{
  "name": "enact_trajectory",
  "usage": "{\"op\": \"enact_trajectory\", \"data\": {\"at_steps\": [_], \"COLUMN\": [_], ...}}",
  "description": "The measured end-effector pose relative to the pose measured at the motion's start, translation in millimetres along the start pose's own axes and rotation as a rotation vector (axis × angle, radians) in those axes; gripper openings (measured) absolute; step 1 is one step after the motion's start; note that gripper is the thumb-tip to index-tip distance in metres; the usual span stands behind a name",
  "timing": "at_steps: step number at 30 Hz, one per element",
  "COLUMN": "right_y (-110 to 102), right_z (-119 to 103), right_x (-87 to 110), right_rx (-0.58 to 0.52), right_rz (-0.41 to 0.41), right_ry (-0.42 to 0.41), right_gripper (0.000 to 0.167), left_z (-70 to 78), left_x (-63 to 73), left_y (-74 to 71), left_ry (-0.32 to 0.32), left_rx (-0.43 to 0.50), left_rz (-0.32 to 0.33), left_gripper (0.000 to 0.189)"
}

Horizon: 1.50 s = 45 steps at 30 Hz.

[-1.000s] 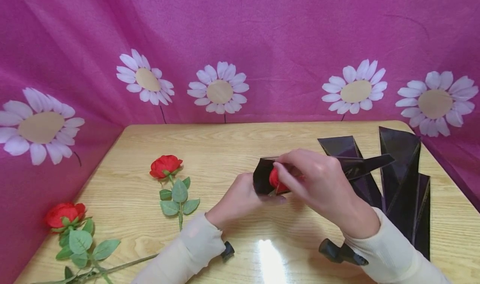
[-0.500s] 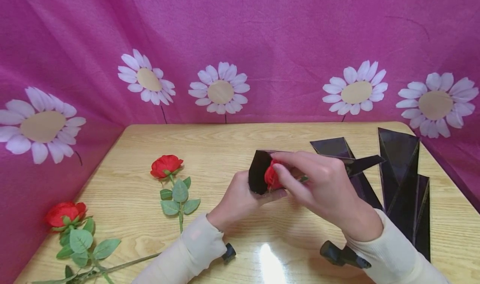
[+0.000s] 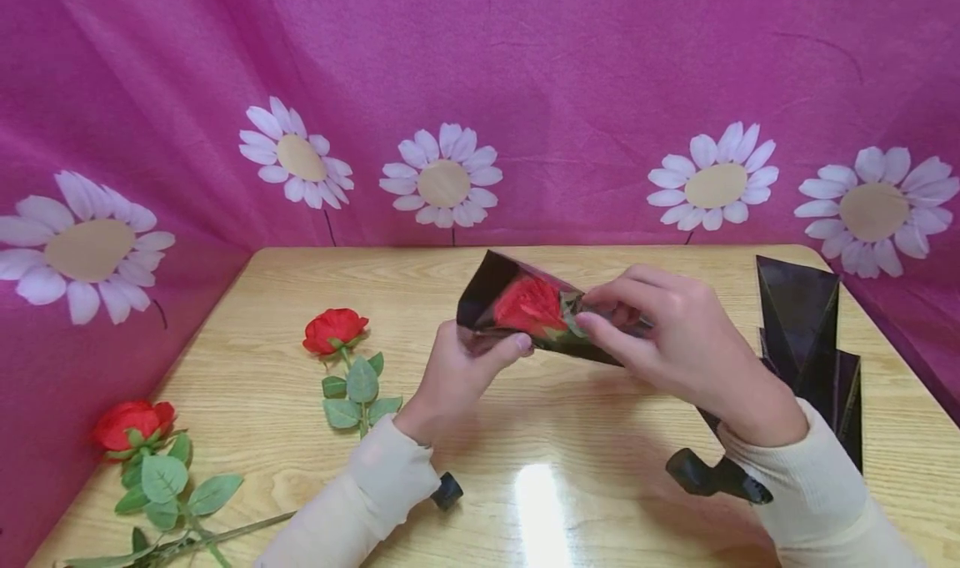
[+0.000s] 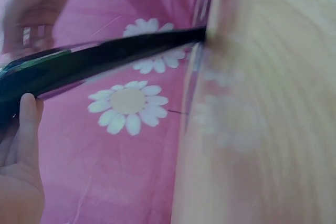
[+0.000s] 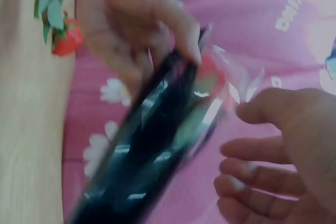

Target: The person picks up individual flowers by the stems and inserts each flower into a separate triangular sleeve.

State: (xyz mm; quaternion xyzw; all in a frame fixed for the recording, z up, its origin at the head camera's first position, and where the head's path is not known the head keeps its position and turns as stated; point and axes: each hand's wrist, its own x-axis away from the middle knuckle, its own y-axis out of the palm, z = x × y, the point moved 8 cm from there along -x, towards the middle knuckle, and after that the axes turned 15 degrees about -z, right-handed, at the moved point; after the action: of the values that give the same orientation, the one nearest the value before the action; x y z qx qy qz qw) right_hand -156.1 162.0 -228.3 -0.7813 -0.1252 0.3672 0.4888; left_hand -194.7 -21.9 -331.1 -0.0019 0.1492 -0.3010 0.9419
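Note:
My left hand [image 3: 457,376] grips a black flower sleeve [image 3: 474,301] near its wide end, thumb over the front edge. Inside the sleeve lies a red artificial rose [image 3: 528,305], seen through the clear front with green leaves [image 3: 573,314] below the bloom. The sleeve is raised and tilted, its wide mouth toward the left. My right hand [image 3: 682,334] is beside the sleeve at the leaves. In the right wrist view its fingers [image 5: 262,174] are loosely bent and apart from the sleeve, with the thumb close to the clear film [image 5: 244,77].
Two more red roses, one near the middle left [image 3: 335,330] and one at the lower left [image 3: 133,426], lie on the wooden table [image 3: 585,501]. Several flat black sleeves [image 3: 798,326] overlap at the right. Behind hangs a magenta cloth [image 3: 570,92] printed with daisies.
The sleeve has risen and turned so its clear front and the rose inside show. My right fingers have moved right, from the bloom to the leaves. One loose sleeve is now mostly hidden.

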Motion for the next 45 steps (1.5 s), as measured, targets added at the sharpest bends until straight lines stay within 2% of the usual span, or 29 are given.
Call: {"op": "enact_trajectory", "data": {"at_steps": [3,5,8,10,14,17,21,23,27,30,33,36,39,42,45], "right_y": [6,15,33,42,50,56,71,82,106,118,126,129,130,132,136], "right_z": [13,20,28,32,38,39,31,25,15,13,13,18,26,35,44], "right_x": [-1.4,-2.5,-2.6,-2.3,-1.7,0.8,3.7,3.3,1.5,0.3,-0.9,-2.6,-3.9,-4.2,-2.9], "right_rx": [0.033,0.025,-0.03,-0.063,-0.124,-0.201,-0.343,-0.417,-0.674,-0.884,-1.002,-1.052,-1.071,-1.053,-1.034], "right_rz": [-0.106,-0.209,-0.389,-0.464,-0.515,-0.555,-0.623,-0.645,-0.672,-0.663,-0.636,-0.599,-0.558,-0.527,-0.516], "right_ry": [0.04,0.066,0.103,0.125,0.173,0.193,0.165,0.148,0.143,0.209,0.279,0.311,0.33,0.36,0.41], "right_gripper": [0.027,0.033,0.04,0.047,0.066,0.082,0.092,0.09,0.078,0.071,0.072,0.076,0.077,0.073,0.076], "left_z": [3.6,5.6,9.1,11.6,15.9,17.5,15.0,12.0,5.8,1.0,-3.6,-9.1,-18.1,-28.2,-35.7], "left_x": [0.8,1.7,3.0,3.5,1.8,-0.5,-2.5,-3.1,-4.1,-4.7,-4.8,-3.4,-2.3,-2.9,-4.0], "left_y": [-11.3,-18.5,-26.7,-29.8,-32.5,-36.4,-42.9,-44.5,-45.6,-46.3,-47.2,-48.8,-48.8,-43.7,-35.5], "left_ry": [0.013,0.013,0.022,0.039,0.084,0.108,0.1,0.08,0.02,-0.042,-0.098,-0.161,-0.253,-0.333,-0.364], "left_rx": [0.056,0.066,0.067,0.09,0.199,0.272,0.339,0.367,0.388,0.367,0.327,0.249,0.132,0.011,-0.045], "left_rz": [0.035,0.065,0.098,0.109,0.122,0.163,0.232,0.249,0.265,0.273,0.272,0.268,0.232,0.122,0.001], "left_gripper": [0.032,0.033,0.037,0.038,0.044,0.049,0.045,0.039,0.034,0.036,0.043,0.05,0.049,0.04,0.034]}}
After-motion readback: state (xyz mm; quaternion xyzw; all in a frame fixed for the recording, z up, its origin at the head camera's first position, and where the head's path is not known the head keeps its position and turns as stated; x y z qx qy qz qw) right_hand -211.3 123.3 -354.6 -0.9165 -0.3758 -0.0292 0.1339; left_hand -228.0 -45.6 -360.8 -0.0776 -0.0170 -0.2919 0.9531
